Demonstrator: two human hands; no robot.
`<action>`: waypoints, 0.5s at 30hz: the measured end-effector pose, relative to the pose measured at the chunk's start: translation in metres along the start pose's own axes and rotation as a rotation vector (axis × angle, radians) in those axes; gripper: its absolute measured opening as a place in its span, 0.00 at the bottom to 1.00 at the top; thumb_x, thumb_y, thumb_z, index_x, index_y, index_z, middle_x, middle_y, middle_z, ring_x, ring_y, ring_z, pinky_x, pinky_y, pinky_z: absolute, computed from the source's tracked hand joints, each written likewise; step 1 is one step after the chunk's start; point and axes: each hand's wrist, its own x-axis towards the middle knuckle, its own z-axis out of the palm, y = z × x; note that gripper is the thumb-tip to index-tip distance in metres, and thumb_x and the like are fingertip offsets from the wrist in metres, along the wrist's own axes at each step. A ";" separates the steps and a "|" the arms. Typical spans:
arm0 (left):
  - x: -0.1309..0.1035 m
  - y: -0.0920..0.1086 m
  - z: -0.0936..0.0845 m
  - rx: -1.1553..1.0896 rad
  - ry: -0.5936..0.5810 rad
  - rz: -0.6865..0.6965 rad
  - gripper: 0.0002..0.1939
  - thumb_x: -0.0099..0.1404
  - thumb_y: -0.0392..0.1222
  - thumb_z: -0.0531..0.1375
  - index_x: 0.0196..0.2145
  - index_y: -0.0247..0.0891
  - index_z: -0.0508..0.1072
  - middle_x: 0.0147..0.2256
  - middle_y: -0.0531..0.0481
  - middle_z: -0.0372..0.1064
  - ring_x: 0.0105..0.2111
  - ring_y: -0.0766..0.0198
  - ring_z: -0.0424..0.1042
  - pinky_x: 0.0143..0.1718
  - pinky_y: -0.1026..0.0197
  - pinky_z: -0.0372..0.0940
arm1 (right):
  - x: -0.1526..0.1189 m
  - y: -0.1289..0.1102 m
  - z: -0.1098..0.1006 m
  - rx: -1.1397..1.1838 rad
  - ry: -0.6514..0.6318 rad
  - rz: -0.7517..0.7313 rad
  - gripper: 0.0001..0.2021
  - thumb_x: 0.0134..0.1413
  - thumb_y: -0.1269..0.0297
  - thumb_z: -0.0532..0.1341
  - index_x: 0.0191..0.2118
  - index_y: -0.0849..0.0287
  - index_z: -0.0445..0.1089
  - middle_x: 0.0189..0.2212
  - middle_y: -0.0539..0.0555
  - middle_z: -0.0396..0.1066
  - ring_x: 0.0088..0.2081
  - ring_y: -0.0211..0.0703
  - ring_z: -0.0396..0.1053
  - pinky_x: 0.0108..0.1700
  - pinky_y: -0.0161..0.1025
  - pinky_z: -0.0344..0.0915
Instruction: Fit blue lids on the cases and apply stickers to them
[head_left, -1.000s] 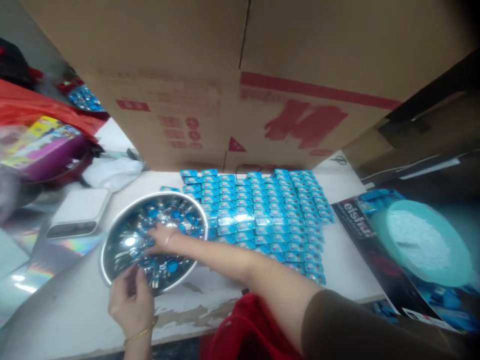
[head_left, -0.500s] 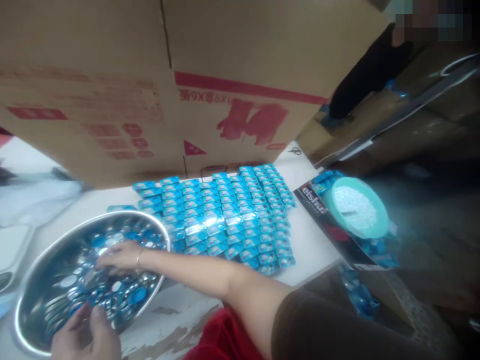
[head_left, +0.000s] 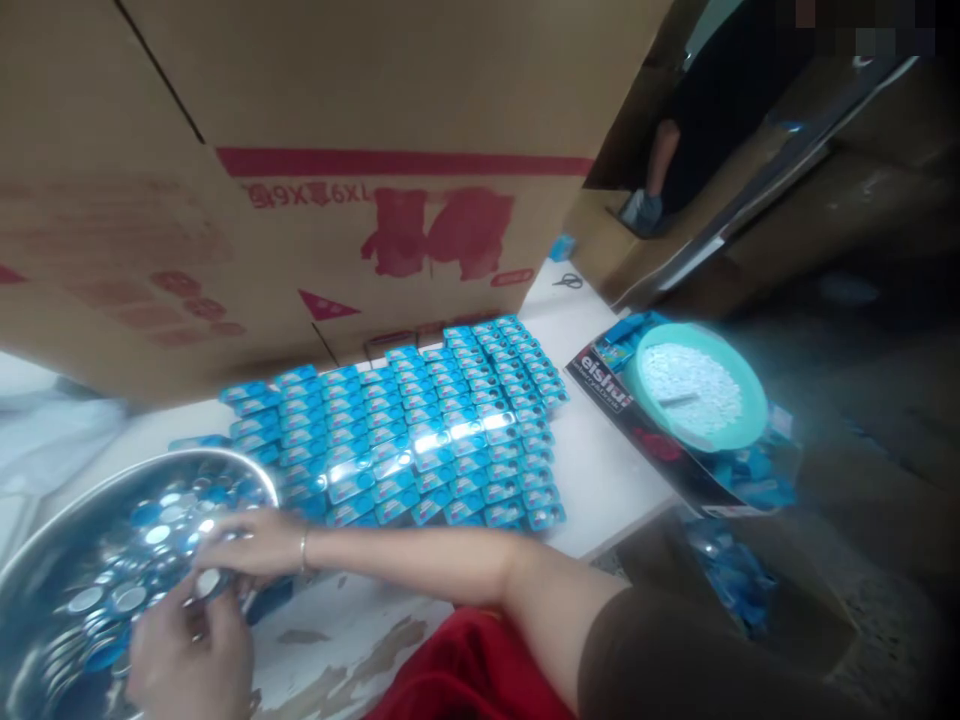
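Silver round piece (head_left: pixel 211 583): pinched at our left fingertips, by the bowl's near side; this step seems to need a steady pinch.
Left hand (head_left: pixel 191 650): thumb and fingers nearly closed on that piece.
Right hand (head_left: pixel 255 543): close beside it, fingers bent; we cannot tell their gap or hold.
Metal bowl (head_left: pixel 225 453): has more round pieces (head_left: pixel 86 600) inside.
Blue packs (head_left: pixel 345 400): in rows beside the bowl.

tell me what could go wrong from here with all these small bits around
The small round silver piece at the left hand's fingers could slip, perhaps into the shiny metal bowl. The bare right forearm lies close to the overlapping blue packs and might nudge them. The teal plastic bowl of white pieces, perched over blue packets, may tip.
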 end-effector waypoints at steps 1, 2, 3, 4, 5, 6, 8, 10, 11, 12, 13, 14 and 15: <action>-0.001 0.017 0.006 0.049 0.003 0.044 0.18 0.64 0.52 0.49 0.43 0.40 0.69 0.33 0.45 0.67 0.38 0.49 0.68 0.40 0.48 0.62 | -0.012 0.001 -0.014 0.031 0.057 0.013 0.10 0.38 0.58 0.69 0.29 0.52 0.71 0.14 0.38 0.62 0.16 0.33 0.61 0.16 0.29 0.59; -0.002 0.034 0.014 0.080 -0.002 0.091 0.18 0.65 0.51 0.49 0.42 0.38 0.70 0.33 0.44 0.68 0.38 0.50 0.68 0.40 0.50 0.63 | -0.024 0.002 -0.030 0.083 0.126 -0.005 0.08 0.40 0.61 0.68 0.29 0.53 0.71 0.15 0.40 0.63 0.17 0.32 0.60 0.17 0.28 0.57; -0.004 0.053 0.025 0.084 -0.019 0.139 0.19 0.66 0.51 0.47 0.42 0.37 0.71 0.34 0.43 0.68 0.38 0.51 0.68 0.41 0.51 0.63 | -0.037 0.003 -0.048 0.150 0.179 -0.025 0.07 0.41 0.63 0.67 0.29 0.55 0.71 0.17 0.41 0.63 0.17 0.32 0.59 0.17 0.28 0.56; -0.007 0.072 0.036 0.055 -0.056 0.188 0.20 0.67 0.50 0.46 0.42 0.37 0.71 0.35 0.42 0.69 0.39 0.51 0.68 0.41 0.52 0.63 | -0.050 0.005 -0.067 0.230 0.213 -0.040 0.05 0.42 0.64 0.66 0.28 0.57 0.70 0.18 0.43 0.64 0.18 0.31 0.59 0.16 0.28 0.54; -0.011 0.092 0.049 0.010 -0.090 0.226 0.20 0.67 0.49 0.46 0.43 0.36 0.72 0.36 0.42 0.69 0.40 0.52 0.68 0.43 0.52 0.64 | -0.063 0.008 -0.088 0.312 0.231 -0.050 0.05 0.42 0.65 0.65 0.28 0.58 0.70 0.20 0.44 0.65 0.18 0.31 0.59 0.16 0.28 0.53; -0.016 0.112 0.063 -0.041 -0.122 0.249 0.20 0.67 0.48 0.46 0.44 0.36 0.72 0.37 0.42 0.69 0.40 0.53 0.69 0.44 0.52 0.64 | -0.077 0.010 -0.111 0.391 0.248 -0.067 0.05 0.41 0.66 0.65 0.28 0.58 0.70 0.22 0.45 0.66 0.20 0.32 0.60 0.17 0.28 0.52; -0.028 0.152 0.089 -0.164 -0.189 0.270 0.19 0.67 0.47 0.47 0.44 0.37 0.73 0.41 0.41 0.69 0.43 0.54 0.68 0.47 0.52 0.64 | -0.106 0.014 -0.160 0.525 0.284 -0.067 0.08 0.40 0.65 0.65 0.30 0.58 0.70 0.24 0.45 0.67 0.22 0.33 0.63 0.17 0.28 0.53; -0.040 0.190 0.114 -0.285 -0.207 0.231 0.19 0.66 0.47 0.49 0.45 0.38 0.74 0.44 0.41 0.68 0.46 0.55 0.68 0.48 0.52 0.64 | -0.137 0.019 -0.210 0.616 0.268 -0.045 0.10 0.40 0.63 0.64 0.33 0.57 0.69 0.24 0.46 0.67 0.21 0.34 0.65 0.18 0.29 0.55; -0.044 0.207 0.126 -0.339 -0.215 0.186 0.18 0.65 0.47 0.50 0.44 0.38 0.74 0.43 0.42 0.68 0.45 0.55 0.69 0.48 0.53 0.65 | -0.151 0.023 -0.234 0.637 0.258 -0.048 0.10 0.41 0.62 0.64 0.33 0.58 0.69 0.24 0.46 0.68 0.21 0.35 0.66 0.18 0.29 0.56; -0.047 0.223 0.138 -0.400 -0.243 0.132 0.17 0.64 0.47 0.52 0.44 0.38 0.74 0.43 0.43 0.68 0.43 0.57 0.70 0.46 0.54 0.66 | -0.165 0.027 -0.257 0.655 0.262 -0.067 0.11 0.42 0.62 0.64 0.35 0.58 0.69 0.25 0.47 0.69 0.22 0.35 0.68 0.19 0.29 0.56; -0.048 0.237 0.151 -0.469 -0.284 0.068 0.16 0.63 0.47 0.53 0.44 0.38 0.74 0.41 0.44 0.69 0.40 0.58 0.71 0.43 0.55 0.67 | -0.179 0.031 -0.279 0.671 0.256 -0.068 0.12 0.42 0.62 0.64 0.36 0.57 0.69 0.25 0.48 0.70 0.23 0.36 0.70 0.20 0.29 0.58; -0.047 0.249 0.163 -0.541 -0.332 0.000 0.16 0.62 0.48 0.55 0.43 0.38 0.73 0.38 0.45 0.70 0.36 0.60 0.71 0.39 0.57 0.68 | -0.190 0.036 -0.299 0.692 0.259 -0.083 0.13 0.42 0.62 0.64 0.38 0.57 0.69 0.25 0.48 0.70 0.25 0.37 0.71 0.21 0.29 0.59; -0.043 0.259 0.177 -0.608 -0.375 -0.062 0.15 0.60 0.48 0.57 0.41 0.38 0.72 0.35 0.47 0.70 0.33 0.62 0.71 0.36 0.59 0.68 | -0.201 0.040 -0.317 0.707 0.262 -0.089 0.14 0.42 0.63 0.64 0.38 0.57 0.68 0.26 0.49 0.71 0.26 0.39 0.72 0.21 0.29 0.59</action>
